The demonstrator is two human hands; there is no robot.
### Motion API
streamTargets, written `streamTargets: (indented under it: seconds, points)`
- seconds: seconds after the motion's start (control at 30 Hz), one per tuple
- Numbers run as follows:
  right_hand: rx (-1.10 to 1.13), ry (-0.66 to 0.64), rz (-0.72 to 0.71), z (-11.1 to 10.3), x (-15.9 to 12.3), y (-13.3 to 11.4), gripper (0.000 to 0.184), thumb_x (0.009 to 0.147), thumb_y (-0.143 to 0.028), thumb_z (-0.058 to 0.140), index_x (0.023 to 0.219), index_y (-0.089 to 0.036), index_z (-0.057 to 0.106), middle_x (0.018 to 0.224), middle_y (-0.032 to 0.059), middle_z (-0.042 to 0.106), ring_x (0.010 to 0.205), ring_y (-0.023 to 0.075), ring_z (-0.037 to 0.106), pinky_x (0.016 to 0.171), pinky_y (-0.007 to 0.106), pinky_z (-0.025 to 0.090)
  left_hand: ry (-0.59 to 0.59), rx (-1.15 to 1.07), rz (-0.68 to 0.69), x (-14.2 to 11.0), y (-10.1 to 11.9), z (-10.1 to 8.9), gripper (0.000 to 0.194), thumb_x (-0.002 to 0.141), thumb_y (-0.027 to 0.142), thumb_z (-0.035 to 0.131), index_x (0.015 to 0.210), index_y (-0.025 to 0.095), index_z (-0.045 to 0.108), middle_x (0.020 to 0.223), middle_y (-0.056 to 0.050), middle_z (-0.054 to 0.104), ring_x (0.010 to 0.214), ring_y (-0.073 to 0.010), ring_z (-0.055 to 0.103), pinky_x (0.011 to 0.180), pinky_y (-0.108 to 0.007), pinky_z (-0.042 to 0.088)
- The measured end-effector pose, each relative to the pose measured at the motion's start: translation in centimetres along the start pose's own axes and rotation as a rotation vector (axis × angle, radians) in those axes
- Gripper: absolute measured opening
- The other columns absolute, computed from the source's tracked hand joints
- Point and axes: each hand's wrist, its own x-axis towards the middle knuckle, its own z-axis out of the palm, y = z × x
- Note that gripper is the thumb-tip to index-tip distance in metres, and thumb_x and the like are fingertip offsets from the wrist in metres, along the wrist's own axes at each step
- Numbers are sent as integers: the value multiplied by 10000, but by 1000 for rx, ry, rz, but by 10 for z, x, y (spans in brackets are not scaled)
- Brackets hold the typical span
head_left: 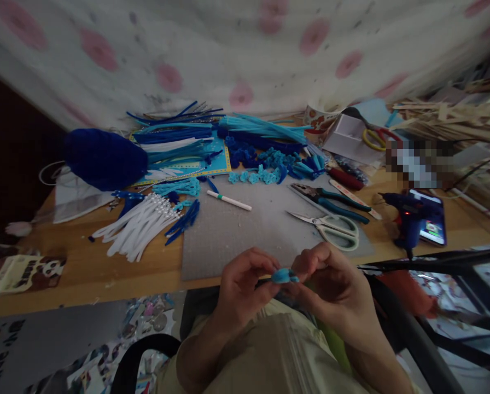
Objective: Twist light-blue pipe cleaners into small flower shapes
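Note:
Between my two hands is a small light-blue pipe-cleaner piece (281,276), bent into a compact bundle with a darker right end. My left hand (245,284) pinches its left side between thumb and fingers. At the darker end, the thumb and fingers of my right hand (335,284) close on it; the exact contact is partly hidden. Both hands are just off the table's front edge, above my lap. The nearest tools are the scissors (331,229) with pale handles and the pliers (331,202), both lying on the grey cutting mat (220,241).
Pipe cleaners (265,127) in blues and white lie at the back. White beaded stems (136,227) and a dark-blue fuzzy bundle (103,158) occupy the left. A marker (228,201) rests mid-mat. On the right, a glue gun (411,216) stands against a phone (433,219).

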Motion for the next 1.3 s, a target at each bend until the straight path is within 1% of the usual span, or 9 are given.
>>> streamTargets:
  seconds: [0.07,0.2,0.33,0.43,0.53,0.7,0.87,1.07,1.3]
  points:
    - [-63,6,-19,1,-2,-1,252,735,-94,754,812,-219,548,709,-27,581,629,110,564,574,204,484,-22,190,139,-1,1,-3,67,808,176,694,858,202,658,834,-37,683,758,-145,639,680,-260,535]
    - [-165,93,-52,8,-4,-3,188,786,-126,709,805,-220,547,690,-30,563,588,103,553,525,194,478,-8,587,492,-2,2,-7,278,756,22,677,981,182,647,898,-57,729,776,-139,669,685,-247,544]
    - [-336,157,-137,14,-7,-6,150,795,-139,716,858,-225,611,731,-12,649,608,118,634,547,191,538,31,739,628,-3,1,-7,332,751,-1,663,1034,171,640,922,-73,746,788,-153,692,661,-254,562]
    - [-515,145,-233,10,-10,-8,151,792,-190,748,890,-244,647,751,-12,716,620,137,686,584,208,572,84,753,618,-4,-2,-7,318,764,8,650,1032,180,643,897,-62,754,771,-156,700,663,-262,570]
    - [-661,70,-301,2,-10,-13,117,829,-234,718,929,-270,667,776,-22,755,622,145,711,590,217,579,146,688,529,-6,-6,-7,293,775,24,645,1006,205,654,879,-49,754,758,-163,703,678,-279,574]
    - [-702,-10,-367,-5,-5,-20,195,854,-108,635,946,-273,682,845,-11,763,726,156,729,649,237,578,148,607,380,-8,-4,-6,209,781,83,673,946,210,674,828,-43,746,729,-162,697,671,-268,573]
    - [-653,107,-403,4,-7,-17,246,812,-87,687,922,-308,688,821,-18,761,730,182,715,649,297,576,152,684,452,-9,-1,-2,276,775,55,674,998,218,667,834,-41,754,735,-157,689,674,-269,568]
    - [-537,198,-330,8,-11,-13,238,766,-125,766,907,-304,697,812,-22,761,711,180,704,647,296,571,190,578,420,-7,1,5,244,771,50,673,952,213,658,901,-47,745,807,-167,694,713,-291,584]
    - [-383,223,-231,13,-12,-10,253,733,-47,760,831,-264,675,780,-13,723,735,175,679,672,286,553,303,835,632,-7,1,6,255,776,57,676,979,212,679,931,-55,745,797,-171,707,674,-289,600]
